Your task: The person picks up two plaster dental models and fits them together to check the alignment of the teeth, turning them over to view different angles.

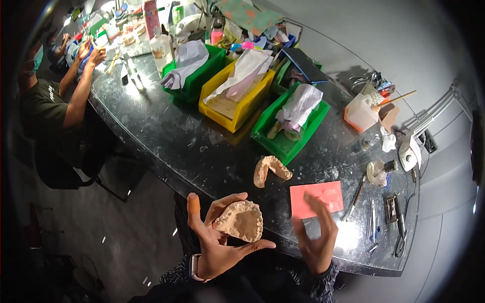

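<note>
My left hand (219, 247) holds a beige plaster dental model (244, 222), its row of teeth and hollow palate side facing up. The fingers cradle it from beneath and the sides, just off the table's front edge. Over the lower part of a pink wax sheet (327, 191) hovers my right hand (318, 237), slightly blurred, fingers apart and nothing seen in it. Whether its fingertips touch the sheet is unclear. A second, horseshoe-shaped plaster dental model (273, 168) lies on the dark table (212, 164), left of the sheet.
Beyond the models stand a green bin (283, 141), a yellow bin (232, 113) and another green bin (194, 76), with papers inside. At the right lie a brush-like tool (356, 197), tweezers (373, 217) and a glass jar (376, 172). A co-worker (55, 106) sits at the far left.
</note>
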Available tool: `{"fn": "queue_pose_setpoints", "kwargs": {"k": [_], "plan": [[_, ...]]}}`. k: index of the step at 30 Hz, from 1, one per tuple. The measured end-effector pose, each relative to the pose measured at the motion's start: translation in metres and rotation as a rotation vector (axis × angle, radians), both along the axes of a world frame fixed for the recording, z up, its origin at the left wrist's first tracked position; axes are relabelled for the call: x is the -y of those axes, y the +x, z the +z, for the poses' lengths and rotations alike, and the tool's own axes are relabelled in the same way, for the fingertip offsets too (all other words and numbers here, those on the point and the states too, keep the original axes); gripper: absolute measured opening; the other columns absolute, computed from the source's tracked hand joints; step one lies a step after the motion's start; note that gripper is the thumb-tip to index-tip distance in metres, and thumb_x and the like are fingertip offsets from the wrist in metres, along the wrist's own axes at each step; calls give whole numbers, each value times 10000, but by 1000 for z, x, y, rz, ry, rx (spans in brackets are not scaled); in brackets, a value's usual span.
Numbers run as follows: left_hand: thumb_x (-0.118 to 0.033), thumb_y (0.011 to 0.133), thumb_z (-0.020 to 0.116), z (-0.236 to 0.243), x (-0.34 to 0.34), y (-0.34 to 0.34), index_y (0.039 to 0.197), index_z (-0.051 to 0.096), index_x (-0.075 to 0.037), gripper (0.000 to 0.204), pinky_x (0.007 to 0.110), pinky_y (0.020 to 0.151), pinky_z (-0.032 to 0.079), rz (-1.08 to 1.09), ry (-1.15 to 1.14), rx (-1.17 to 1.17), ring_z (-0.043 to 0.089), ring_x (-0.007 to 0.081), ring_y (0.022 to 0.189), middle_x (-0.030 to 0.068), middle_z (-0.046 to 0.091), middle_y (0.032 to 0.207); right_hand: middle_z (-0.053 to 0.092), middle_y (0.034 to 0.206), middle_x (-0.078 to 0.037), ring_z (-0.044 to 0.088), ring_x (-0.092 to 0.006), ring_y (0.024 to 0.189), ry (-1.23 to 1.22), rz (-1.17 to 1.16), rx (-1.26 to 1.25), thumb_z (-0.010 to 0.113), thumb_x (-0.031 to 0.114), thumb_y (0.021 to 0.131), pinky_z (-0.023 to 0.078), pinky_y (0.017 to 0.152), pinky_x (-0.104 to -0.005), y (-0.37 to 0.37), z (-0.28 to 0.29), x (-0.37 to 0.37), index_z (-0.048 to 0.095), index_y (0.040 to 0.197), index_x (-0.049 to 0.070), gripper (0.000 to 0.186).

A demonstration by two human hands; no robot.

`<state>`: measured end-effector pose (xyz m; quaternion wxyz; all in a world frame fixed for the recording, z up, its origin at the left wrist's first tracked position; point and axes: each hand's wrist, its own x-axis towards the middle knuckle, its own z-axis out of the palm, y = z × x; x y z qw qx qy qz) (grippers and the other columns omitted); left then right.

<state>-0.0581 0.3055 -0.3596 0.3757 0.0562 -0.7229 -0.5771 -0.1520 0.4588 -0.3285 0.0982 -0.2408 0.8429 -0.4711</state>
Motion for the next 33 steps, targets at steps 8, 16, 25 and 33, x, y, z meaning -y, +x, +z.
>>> {"fn": "queue_pose_setpoints", "kwargs": {"k": [8,16,25,33], "plan": [[-157,594,836,-12,13,-10,1343,-223,-131,1298,365,854,501,-35,126,-124,537,266,1033,221,448,1175,517,1087,-161,457,-307,1048,491,-137,-502,721,561,594,323,915,-419,-29,-34,74,447,1161,-70,892],[-117,603,834,-15,23,-6,1350,-206,-112,1280,365,853,497,-45,134,-8,540,282,1039,219,464,1153,465,1011,-129,460,-297,977,478,-207,-485,778,319,526,330,869,-422,-29,-31,81,465,1080,-1,712],[-122,586,845,-8,20,-11,1362,-176,-100,1283,328,813,501,-68,174,21,548,253,1002,216,459,1155,434,1129,-104,500,-199,1033,-392,-30,171,794,21,534,446,854,-324,-25,-22,21,263,1270,26,908],[-84,617,816,1,-15,-38,1375,-155,-185,1236,400,798,544,-228,513,101,550,226,981,180,457,1126,296,1195,-104,480,-219,1085,-433,-35,100,833,7,503,461,882,-346,-23,-24,-23,291,1226,18,904]]}}
